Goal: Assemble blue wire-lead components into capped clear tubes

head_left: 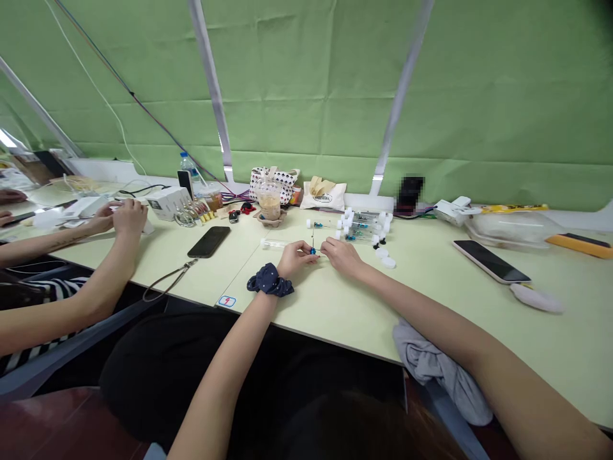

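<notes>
Hands, two: the left hand (297, 257) pinched one small blue part (313, 251) between thumb and fingers; the right hand (341, 254) met it from the other side, fingertips drawn together, though whether they gripped the part itself could not be told. The blue part sat between the two hands, just above the bench (330, 313). One thin rod (313, 236) rose upright from it.

Hair tie, one, dark blue (271, 280): worn on the wrist behind the left hand.

Clear tube, one (272, 244): lay just left of the left hand.

Capped tube, one (322, 224): lay beyond the hands, a blue piece inside.

Pile of capped tubes, one (364, 225): stood beyond and right of the right hand, too jumbled to count.

White lids, two (388, 262): lay flat, right of the right hand.

Phones lying flat, two: a black phone (209, 242) left of the left hand, a pale-edged phone (491, 261) well right of the right hand.

Strap, one (170, 280): left of the left hand, near the black phone.

Drink cup, one (269, 203), and bags, two, a patterned bag (275, 183) and a white pouch (323, 194): stood beyond the hands.
</notes>
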`<state>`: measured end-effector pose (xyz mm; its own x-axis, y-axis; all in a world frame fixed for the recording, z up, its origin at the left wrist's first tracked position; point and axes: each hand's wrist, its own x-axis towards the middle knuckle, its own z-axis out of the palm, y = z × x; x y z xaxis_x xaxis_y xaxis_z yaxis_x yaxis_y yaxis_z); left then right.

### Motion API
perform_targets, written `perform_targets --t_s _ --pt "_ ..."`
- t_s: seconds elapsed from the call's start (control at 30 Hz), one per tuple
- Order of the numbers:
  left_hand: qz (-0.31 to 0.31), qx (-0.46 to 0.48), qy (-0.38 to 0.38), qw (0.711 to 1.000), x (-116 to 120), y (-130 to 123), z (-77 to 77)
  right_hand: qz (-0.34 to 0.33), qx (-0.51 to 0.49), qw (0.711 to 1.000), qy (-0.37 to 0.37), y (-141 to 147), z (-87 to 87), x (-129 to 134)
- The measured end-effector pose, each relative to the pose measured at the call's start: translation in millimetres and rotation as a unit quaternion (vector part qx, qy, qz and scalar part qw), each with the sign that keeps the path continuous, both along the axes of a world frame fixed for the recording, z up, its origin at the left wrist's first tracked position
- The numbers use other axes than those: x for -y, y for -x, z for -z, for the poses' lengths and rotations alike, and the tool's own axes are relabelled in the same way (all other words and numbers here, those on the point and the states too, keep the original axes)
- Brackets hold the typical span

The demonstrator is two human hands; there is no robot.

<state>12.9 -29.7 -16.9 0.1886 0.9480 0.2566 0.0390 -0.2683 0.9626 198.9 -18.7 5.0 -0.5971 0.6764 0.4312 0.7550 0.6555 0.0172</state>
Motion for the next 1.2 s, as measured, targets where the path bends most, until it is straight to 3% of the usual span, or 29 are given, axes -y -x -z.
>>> perform_targets --t_s 0.27,0.43,0.73,0.9,1.2 --pt "-0.005 0.008 -0.014 1.000 5 -2 -4.4 0.005 -0.035 0.999 0.001 4 2.8 2" --pt "-0.001 0.012 -0.024 1.000 4 -2 -4.1 0.022 -0.090 0.995 0.046 8 5.7 0" --pt "0.002 0.006 -0.025 1.000 6 -3 -6.9 -0.029 -0.159 0.977 0.142 7 5.0 -4" --pt "-0.004 -0.002 -0.022 1.000 7 -3 -7.9 -0.063 -0.163 0.978 0.111 4 7.6 -5" --pt "0.015 -0.001 -0.012 1.000 5 -4 -5.6 0.003 -0.166 0.986 0.026 6 5.9 5"
